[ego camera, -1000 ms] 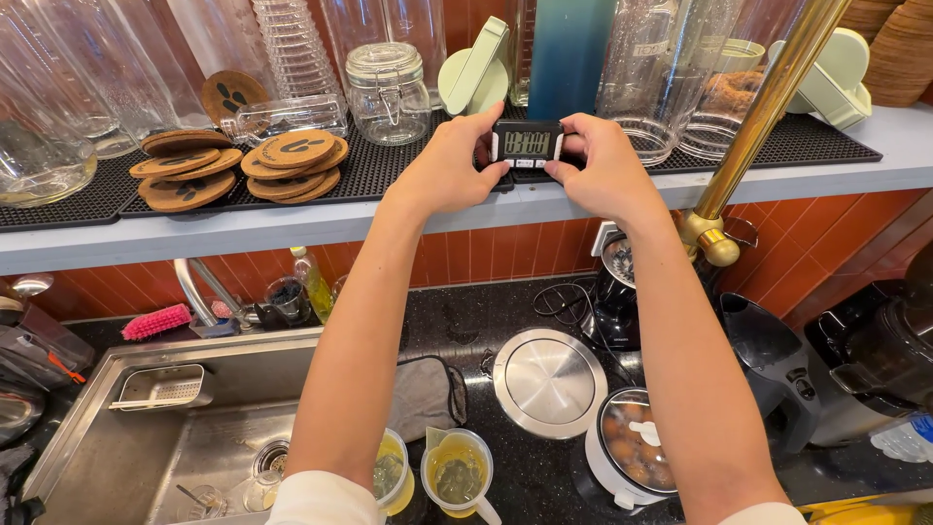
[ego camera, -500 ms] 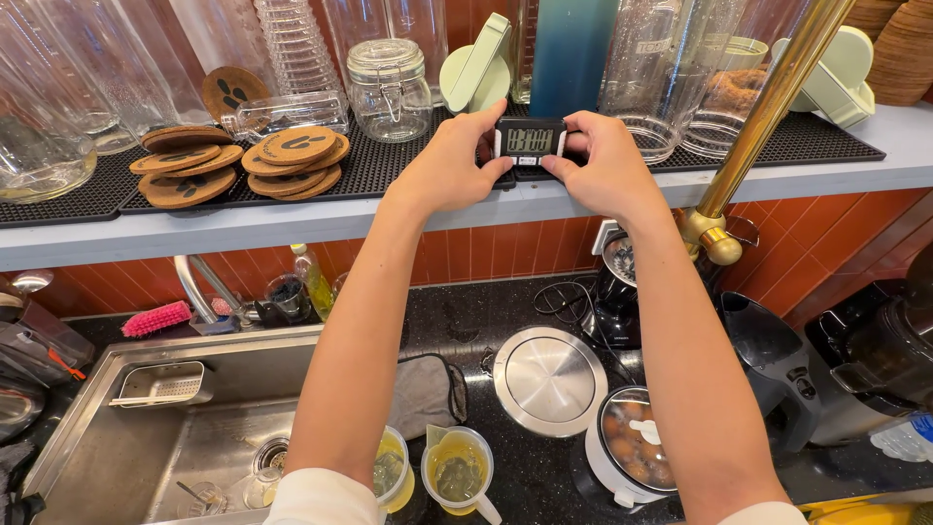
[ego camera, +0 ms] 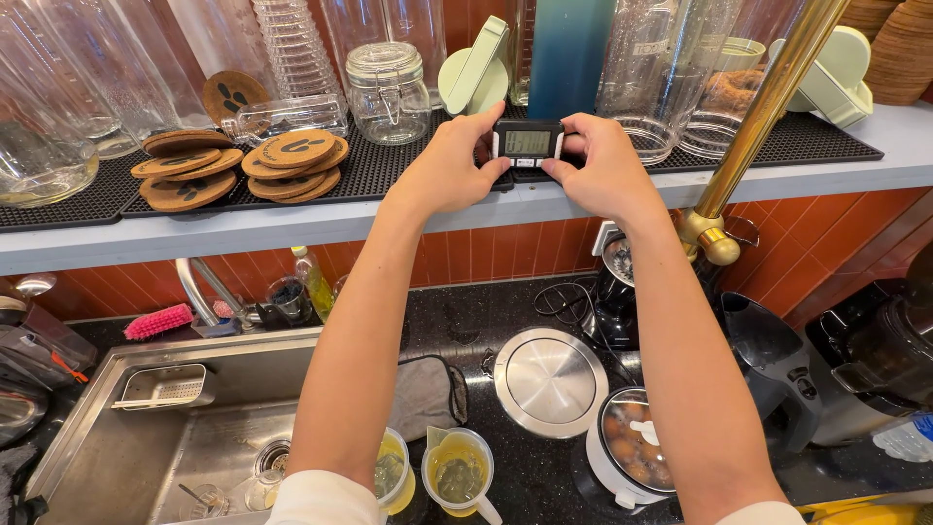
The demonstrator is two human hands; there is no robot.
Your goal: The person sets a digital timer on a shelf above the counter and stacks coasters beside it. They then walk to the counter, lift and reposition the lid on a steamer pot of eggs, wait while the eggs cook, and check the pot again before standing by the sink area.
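Head view, left hand (ego camera: 449, 165) and right hand (ego camera: 601, 167) both grasping timer (ego camera: 528, 142) over shelf (ego camera: 292, 226), black mat (ego camera: 379, 165), jars (ego camera: 389, 92) behind, sink (ego camera: 146, 437) and dark counter (ego camera: 466, 321) below.

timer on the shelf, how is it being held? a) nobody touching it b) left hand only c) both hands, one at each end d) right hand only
c: the left hand grips the left end of the small black digital timer and the right hand grips its right end, just above the black mat on the shelf.
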